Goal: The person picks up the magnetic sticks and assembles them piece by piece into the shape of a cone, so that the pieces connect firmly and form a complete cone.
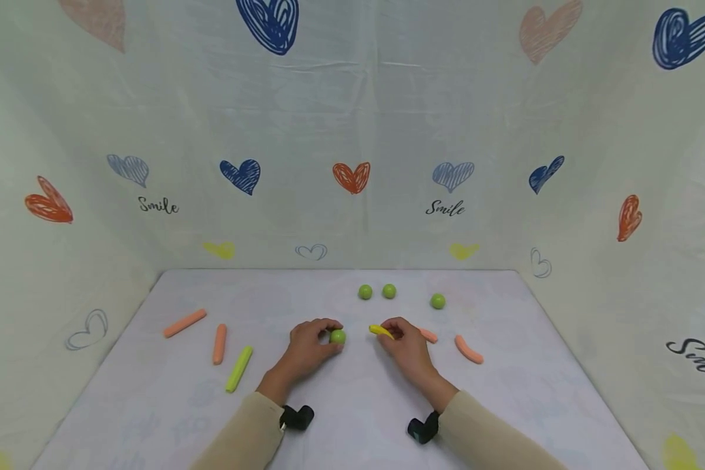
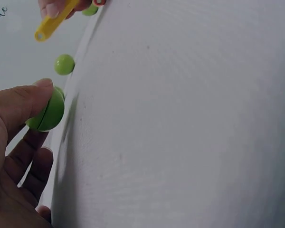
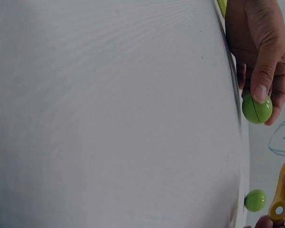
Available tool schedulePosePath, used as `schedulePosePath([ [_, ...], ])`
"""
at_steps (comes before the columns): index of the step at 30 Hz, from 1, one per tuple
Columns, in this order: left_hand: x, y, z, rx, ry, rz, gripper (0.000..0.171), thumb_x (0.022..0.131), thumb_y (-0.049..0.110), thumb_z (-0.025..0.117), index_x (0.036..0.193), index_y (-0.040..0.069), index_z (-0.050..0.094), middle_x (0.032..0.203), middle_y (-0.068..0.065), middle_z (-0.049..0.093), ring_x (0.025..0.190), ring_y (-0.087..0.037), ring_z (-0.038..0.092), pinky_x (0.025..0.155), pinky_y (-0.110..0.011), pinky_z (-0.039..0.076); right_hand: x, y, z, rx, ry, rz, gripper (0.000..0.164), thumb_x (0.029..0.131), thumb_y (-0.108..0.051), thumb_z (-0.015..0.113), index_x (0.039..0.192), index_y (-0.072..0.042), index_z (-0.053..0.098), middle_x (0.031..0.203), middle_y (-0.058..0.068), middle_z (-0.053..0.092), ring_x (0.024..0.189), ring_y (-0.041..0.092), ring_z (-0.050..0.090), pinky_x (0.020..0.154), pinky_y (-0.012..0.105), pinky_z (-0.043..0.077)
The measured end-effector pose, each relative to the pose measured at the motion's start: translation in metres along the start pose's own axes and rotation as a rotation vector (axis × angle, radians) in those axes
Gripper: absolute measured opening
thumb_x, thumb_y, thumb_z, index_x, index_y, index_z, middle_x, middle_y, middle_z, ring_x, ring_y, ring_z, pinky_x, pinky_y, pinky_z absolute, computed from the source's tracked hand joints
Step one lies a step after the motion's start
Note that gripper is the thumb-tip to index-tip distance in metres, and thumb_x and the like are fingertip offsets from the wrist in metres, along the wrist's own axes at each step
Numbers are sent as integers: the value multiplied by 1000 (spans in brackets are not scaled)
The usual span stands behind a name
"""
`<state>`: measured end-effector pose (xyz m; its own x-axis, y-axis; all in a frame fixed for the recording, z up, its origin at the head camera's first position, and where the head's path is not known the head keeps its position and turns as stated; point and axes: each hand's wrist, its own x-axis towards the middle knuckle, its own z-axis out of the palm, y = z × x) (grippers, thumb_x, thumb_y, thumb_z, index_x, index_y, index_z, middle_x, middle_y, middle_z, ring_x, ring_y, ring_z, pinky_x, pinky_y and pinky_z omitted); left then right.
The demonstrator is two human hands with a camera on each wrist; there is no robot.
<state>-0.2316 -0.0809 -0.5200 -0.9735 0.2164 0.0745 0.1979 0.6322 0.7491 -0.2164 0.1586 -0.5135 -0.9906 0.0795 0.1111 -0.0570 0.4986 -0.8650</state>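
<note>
A small green ball [image 1: 337,337] with a thin seam around it is pinched between the thumb and fingers of my left hand [image 1: 307,348]. In the left wrist view the same ball [image 2: 50,113] sits at the thumb tip. My right hand [image 1: 410,351] pinches a yellow stick-like piece [image 1: 379,330], which points toward the left hand. The right wrist view shows a round hole in one end of this yellow piece [image 3: 281,192]. The ball and the yellow piece are apart. Part of the yellow piece is hidden by my right fingers.
Three more green balls [image 1: 390,291] lie toward the back. At the left are two orange sticks [image 1: 219,344] and a yellow-green stick [image 1: 239,369]. Right of my right hand lie a curved orange piece [image 1: 469,350] and another orange piece [image 1: 427,335], partly covered. A printed curtain [image 1: 352,222] encloses the white table [image 1: 170,398].
</note>
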Motion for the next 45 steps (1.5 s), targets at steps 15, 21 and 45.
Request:
schedulePosePath([
  [15, 0, 2, -1, -74, 3, -6, 32, 90, 20, 85, 120, 19, 74, 119, 2, 72, 113, -25, 58, 113, -59, 29, 6, -8, 22, -4, -28, 22, 17, 92, -13, 78, 108, -7, 75, 98, 4, 73, 88, 16, 60, 78, 28, 51],
  [21, 0, 3, -1, -88, -1, -11, 31, 90, 20, 84, 119, 20, 74, 117, 1, 72, 117, -27, 58, 117, -61, 25, 5, -10, 28, -55, -65, 4, 16, 92, -14, 79, 106, -9, 75, 95, 2, 72, 85, 14, 59, 77, 27, 50],
  [45, 2, 1, 3, -74, 5, 25, 31, 91, 18, 84, 121, 18, 73, 114, 3, 74, 110, -22, 60, 116, -58, 26, 0, -9, 32, -112, -111, -50, 13, 91, -16, 79, 102, -10, 74, 92, 0, 72, 83, 11, 60, 77, 29, 51],
])
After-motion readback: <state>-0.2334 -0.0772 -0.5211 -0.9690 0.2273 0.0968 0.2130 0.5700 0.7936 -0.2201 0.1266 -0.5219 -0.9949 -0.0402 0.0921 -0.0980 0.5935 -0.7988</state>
